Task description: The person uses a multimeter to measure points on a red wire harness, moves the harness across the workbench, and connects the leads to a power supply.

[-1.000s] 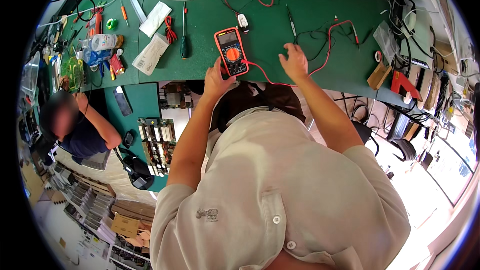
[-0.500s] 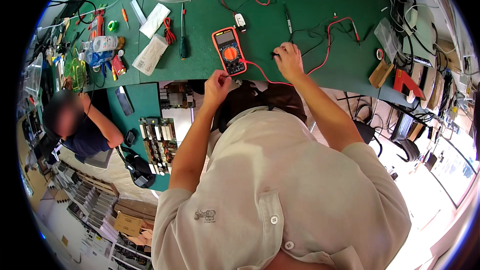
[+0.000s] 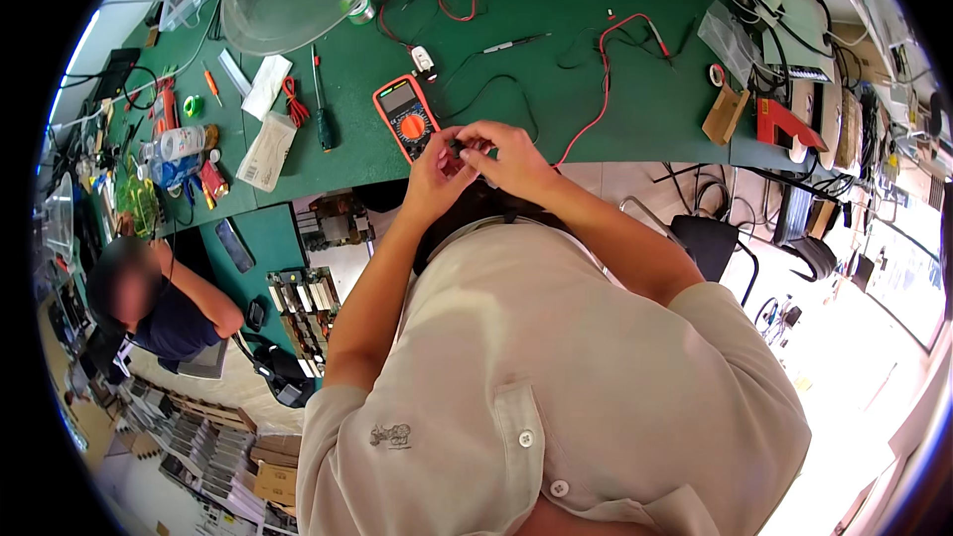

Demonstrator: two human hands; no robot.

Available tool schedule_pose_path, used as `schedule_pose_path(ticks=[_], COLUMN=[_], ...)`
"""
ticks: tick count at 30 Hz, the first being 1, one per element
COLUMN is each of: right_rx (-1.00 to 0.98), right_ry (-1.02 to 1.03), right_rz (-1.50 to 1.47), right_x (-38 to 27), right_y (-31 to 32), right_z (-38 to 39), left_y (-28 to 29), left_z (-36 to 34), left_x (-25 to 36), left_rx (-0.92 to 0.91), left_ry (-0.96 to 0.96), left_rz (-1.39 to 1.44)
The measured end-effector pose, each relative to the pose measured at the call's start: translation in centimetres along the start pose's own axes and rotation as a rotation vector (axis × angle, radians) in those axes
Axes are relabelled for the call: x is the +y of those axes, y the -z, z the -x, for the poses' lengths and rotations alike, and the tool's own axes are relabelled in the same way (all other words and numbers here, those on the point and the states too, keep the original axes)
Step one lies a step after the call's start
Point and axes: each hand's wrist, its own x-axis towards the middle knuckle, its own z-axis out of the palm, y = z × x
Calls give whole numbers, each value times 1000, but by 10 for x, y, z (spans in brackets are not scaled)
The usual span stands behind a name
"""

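Both my hands meet just below the orange-rimmed multimeter (image 3: 404, 111), at the bench's near edge. My right hand (image 3: 511, 157) pinches a small black plug (image 3: 459, 147) that looks like the end of a test lead. The fingertips of my left hand (image 3: 437, 179) close around the same piece, their grip partly covered. The meter's lower end is hidden behind my fingers. A black test lead (image 3: 516, 81) curves across the bench beyond my right hand, and a red test lead (image 3: 602, 89) runs farther right. A white key-fob-like piece (image 3: 424, 62) lies just past the meter.
On the left lie a dark-handled screwdriver (image 3: 325, 127), a white box (image 3: 266, 152) and plastic bottles (image 3: 183, 143). A clear round lamp cover (image 3: 273, 15) overhangs the far side. To the right are a small cardboard box (image 3: 726, 115) and a red bracket (image 3: 784, 125). Another person sits at left.
My right hand has moved left with the black plug and joined my left hand below the meter. The view has shifted, and a probe with its black lead now lies differently.
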Motion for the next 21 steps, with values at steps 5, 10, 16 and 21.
schedule_pose_path(ticks=[5,10,16,21], right_rx=[138,143,9,175], right_ry=[98,189,-56,-49], right_rz=[66,92,96,293], right_x=[-22,-16,36,105], right_y=[1,9,33,76], right_z=[9,15,16,-4], left_y=[-5,-8,-3,31], left_z=[-5,-5,-36,-108], left_x=[31,19,17,-36], left_rx=[43,26,-57,-29], left_ry=[-55,6,183,203], left_rz=[-291,-99,172,-183])
